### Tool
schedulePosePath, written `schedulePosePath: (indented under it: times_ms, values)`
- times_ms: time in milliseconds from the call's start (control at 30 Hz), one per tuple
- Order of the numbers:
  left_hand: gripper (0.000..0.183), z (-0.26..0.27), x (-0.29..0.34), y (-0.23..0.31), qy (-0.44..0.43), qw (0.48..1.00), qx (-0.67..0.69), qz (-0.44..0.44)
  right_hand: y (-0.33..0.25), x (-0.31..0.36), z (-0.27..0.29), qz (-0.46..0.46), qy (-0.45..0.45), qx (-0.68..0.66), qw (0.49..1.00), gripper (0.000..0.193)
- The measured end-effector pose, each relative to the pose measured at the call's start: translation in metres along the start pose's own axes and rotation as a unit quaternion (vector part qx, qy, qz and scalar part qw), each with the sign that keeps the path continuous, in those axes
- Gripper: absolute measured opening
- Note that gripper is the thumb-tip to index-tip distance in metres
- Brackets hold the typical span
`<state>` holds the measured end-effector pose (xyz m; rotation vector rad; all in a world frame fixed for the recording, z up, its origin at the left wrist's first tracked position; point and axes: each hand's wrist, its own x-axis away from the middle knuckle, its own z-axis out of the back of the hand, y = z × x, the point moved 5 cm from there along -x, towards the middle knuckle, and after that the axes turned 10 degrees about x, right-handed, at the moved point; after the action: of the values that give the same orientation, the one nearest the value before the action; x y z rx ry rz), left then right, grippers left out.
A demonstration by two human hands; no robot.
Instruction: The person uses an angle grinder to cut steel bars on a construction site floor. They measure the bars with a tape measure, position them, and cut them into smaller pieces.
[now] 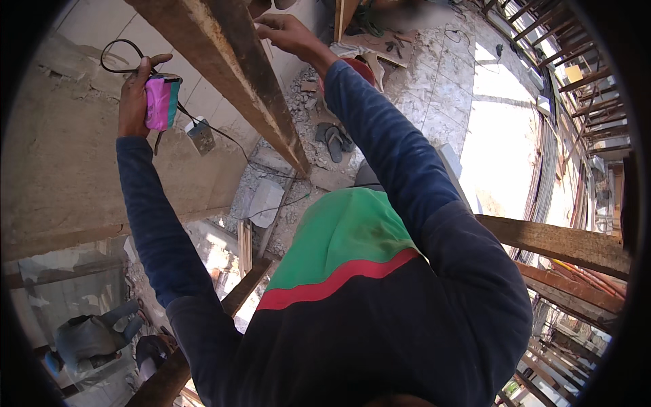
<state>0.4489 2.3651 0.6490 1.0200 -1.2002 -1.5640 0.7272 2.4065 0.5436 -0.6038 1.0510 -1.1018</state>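
Observation:
My left hand (135,102) is raised at the upper left, beside the wall. Its fingers are closed around a small pink and teal block (159,103), which looks wrapped in tape or cloth. A black cord (119,42) loops out above that hand. Higher up and to the right, my right hand (288,34) reaches to the far side of a wooden beam (234,64). Its fingers are drawn together by the pale wall; a small light thing seems to be at their tips, too small to name. The beam stands between my two hands.
An electrical socket box (201,138) with a dark cable hangs by the wall. Below lie rubble, sandals (333,142), a red bucket (359,70) and a pale block (266,202). Timber beams (556,243) cross at right. Another person (91,339) is at lower left.

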Motion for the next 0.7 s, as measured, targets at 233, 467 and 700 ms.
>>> schedulePosePath:
  times_ms: [233, 467, 700]
  values:
    - [0.039, 0.016, -0.133, -0.071, 0.007, 0.996, 0.087, -0.036, -0.053, -0.035, -0.036, 0.081, -0.119, -0.116, 0.983, 0.043]
    - [0.032, -0.040, -0.164, -0.045, -0.105, 0.992, 0.061, -0.047, -0.010, -0.014, 0.004, 0.078, 0.084, 0.064, 0.991, 0.034]
    - [0.026, -0.068, -0.096, -0.005, -0.285, 0.955, -0.010, -0.087, 0.028, 0.063, 0.155, 0.010, 0.285, 0.263, 0.922, 0.023]
